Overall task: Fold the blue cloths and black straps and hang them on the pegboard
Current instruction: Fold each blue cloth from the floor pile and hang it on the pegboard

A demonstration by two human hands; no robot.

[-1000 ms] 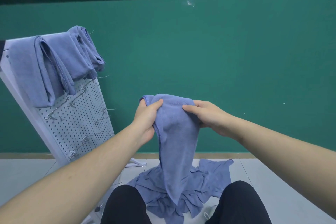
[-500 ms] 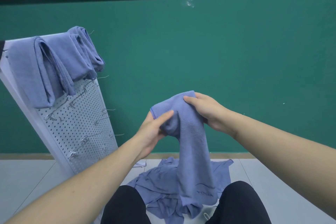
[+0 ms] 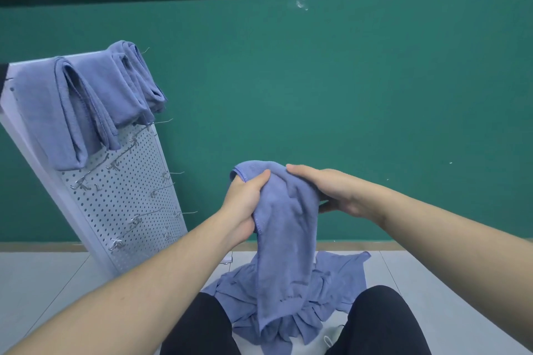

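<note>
Now both the left hand (image 3: 245,204) and right hand (image 3: 331,193) grasp the blue cloth (image 3: 284,239), regripped lower and gathered narrower than a second ago, nearly folded for the pegboard (image 3: 127,199).

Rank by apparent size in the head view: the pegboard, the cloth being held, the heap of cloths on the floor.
1. pegboard, largest.
2. held cloth and floor heap: unsure. The cloth hangs nearer the camera and covers part of the heap; both hands, left hand and right hand, grip it.

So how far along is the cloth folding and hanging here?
Done: several folded cloths hang at the top of the pegboard. In hand: left hand and right hand hold one blue cloth. Left: the cloth pile on the floor. No black straps show.
</note>
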